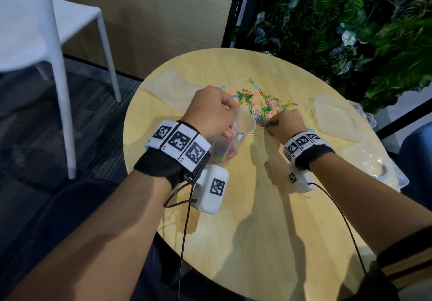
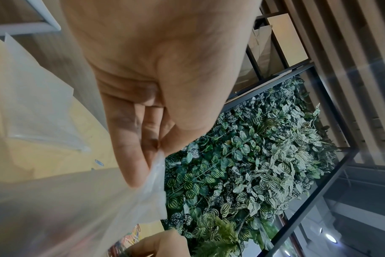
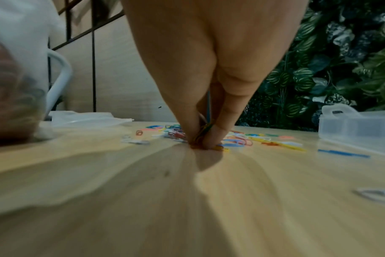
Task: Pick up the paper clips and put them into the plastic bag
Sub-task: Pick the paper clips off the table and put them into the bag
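Coloured paper clips (image 1: 264, 103) lie scattered in a heap at the middle of the round wooden table (image 1: 257, 219). My left hand (image 1: 211, 111) pinches the rim of a clear plastic bag (image 1: 236, 135) and holds its mouth open beside the heap; some clips show inside it. In the left wrist view the thumb and fingers (image 2: 141, 142) squeeze the bag's edge (image 2: 156, 182). My right hand (image 1: 284, 123) is down on the near edge of the heap, its fingertips (image 3: 213, 137) pinching a small bunch of paper clips (image 3: 203, 132) against the table.
Empty plastic bags lie flat at the far left (image 1: 170, 83) and right (image 1: 334, 118) of the table. A clear plastic box (image 3: 358, 128) sits at the right edge. A white chair (image 1: 46, 43) stands left of the table, a wall of foliage (image 1: 350, 20) behind.
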Action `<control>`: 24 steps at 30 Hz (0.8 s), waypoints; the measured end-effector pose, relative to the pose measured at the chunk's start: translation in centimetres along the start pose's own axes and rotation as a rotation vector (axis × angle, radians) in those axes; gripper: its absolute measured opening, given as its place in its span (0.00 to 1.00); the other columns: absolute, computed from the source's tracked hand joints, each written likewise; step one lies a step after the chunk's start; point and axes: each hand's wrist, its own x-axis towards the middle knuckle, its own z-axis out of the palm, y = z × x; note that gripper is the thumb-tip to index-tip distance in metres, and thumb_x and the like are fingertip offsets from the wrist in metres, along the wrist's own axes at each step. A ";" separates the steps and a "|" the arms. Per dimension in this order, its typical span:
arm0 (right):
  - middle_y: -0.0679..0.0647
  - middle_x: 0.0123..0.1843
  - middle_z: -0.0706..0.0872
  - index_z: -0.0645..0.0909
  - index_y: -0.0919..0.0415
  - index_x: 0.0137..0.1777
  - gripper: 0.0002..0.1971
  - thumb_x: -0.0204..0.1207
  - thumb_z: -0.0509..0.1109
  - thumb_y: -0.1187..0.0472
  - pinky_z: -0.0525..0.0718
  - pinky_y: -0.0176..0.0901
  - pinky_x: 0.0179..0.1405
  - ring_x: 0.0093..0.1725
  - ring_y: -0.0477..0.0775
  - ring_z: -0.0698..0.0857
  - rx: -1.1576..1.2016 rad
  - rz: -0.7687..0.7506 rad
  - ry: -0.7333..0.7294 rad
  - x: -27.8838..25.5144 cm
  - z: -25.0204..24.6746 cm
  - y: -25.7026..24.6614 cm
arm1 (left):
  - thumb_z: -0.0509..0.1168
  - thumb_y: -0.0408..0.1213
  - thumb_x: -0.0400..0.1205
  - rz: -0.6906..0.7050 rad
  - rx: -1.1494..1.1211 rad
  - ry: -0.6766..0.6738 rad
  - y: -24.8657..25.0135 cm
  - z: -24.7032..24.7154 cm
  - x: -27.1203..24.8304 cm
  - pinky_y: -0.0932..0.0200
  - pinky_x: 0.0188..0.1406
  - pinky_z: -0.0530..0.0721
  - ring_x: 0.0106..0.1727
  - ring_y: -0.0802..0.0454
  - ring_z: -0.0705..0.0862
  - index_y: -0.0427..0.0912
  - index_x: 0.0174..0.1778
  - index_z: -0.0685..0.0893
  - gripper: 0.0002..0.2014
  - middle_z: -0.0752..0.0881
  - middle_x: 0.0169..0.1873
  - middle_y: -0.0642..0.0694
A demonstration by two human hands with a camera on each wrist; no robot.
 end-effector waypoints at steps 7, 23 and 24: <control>0.61 0.45 0.91 0.91 0.65 0.49 0.08 0.73 0.78 0.62 0.86 0.31 0.32 0.31 0.46 0.88 0.855 0.381 -0.008 -2.6 -1.3 3.3 | 0.63 0.28 0.84 -0.105 0.004 -0.039 0.3 0.6 -0.4 0.53 0.32 0.93 0.27 0.46 0.91 0.39 0.42 0.90 0.11 0.90 0.28 0.42; 0.64 0.59 0.86 0.79 0.78 0.66 0.16 0.79 0.65 0.76 0.87 0.42 0.59 0.56 0.54 0.86 1.277 0.174 -0.502 -5.7 -6.5 -4.7 | 0.64 0.29 0.86 -0.130 -0.037 -0.046 0.8 3.0 -0.5 0.49 0.30 0.93 0.25 0.45 0.89 0.37 0.43 0.87 0.09 0.88 0.34 0.35; 0.64 0.61 0.86 0.79 0.77 0.66 0.16 0.79 0.64 0.78 0.85 0.44 0.63 0.60 0.55 0.85 1.213 0.144 -0.505 -5.6 -6.5 -4.9 | 0.64 0.29 0.86 -0.123 -0.033 -0.052 0.8 2.9 -0.5 0.50 0.30 0.93 0.24 0.45 0.89 0.38 0.42 0.87 0.09 0.88 0.33 0.35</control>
